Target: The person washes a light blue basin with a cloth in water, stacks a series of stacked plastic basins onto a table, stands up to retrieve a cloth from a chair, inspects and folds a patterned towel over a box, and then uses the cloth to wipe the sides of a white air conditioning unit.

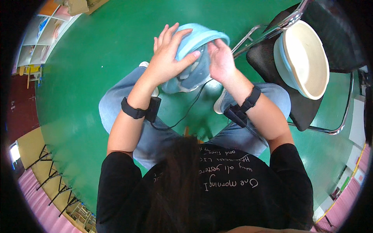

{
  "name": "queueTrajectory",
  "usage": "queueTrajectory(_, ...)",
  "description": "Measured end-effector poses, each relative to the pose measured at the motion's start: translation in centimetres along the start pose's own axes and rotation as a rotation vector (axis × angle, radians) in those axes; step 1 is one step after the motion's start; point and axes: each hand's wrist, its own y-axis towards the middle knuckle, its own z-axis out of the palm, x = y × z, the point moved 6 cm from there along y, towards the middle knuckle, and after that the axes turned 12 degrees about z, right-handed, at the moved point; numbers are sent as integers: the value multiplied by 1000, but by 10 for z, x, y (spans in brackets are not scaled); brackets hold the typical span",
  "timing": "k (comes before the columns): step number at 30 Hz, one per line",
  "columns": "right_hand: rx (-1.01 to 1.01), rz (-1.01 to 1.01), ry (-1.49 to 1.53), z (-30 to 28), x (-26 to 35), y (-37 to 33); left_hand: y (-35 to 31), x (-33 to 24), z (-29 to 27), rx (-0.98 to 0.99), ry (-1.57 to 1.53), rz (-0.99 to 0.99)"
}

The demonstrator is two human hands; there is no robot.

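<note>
Between my hands, above the floor and in front of my knees, is a light blue thing (198, 40) with a thick round rim. Below the rim hangs a bluish, partly see-through body with pale patches, whose exact kind I cannot make out. My left hand (168, 56) holds its left side, thumb and forefinger around the rim area, other fingers stretched out to the left. On the right side my right hand (222, 64) grips the rim, palm turned up, with some fingertips hidden by the rim. Black straps with small boxes sit on both my forearms.
At the right a black chair (268, 56) with metal tubing bears tilted basins, a cream one (311, 58) inside a light blue one (285, 58). A black cable (190, 105) runs between my knees over the green floor (77, 89). White shelves (42, 37) stand far left.
</note>
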Motion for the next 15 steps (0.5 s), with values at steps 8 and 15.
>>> queueTrajectory(8, 34, -104, -3, 8, 35, -13, -12, 10, 11, 151, 87, -115)
queueTrajectory(15, 2, -110, 84, -6, 51, -15, -12, 14, -1, 158, 85, -158)
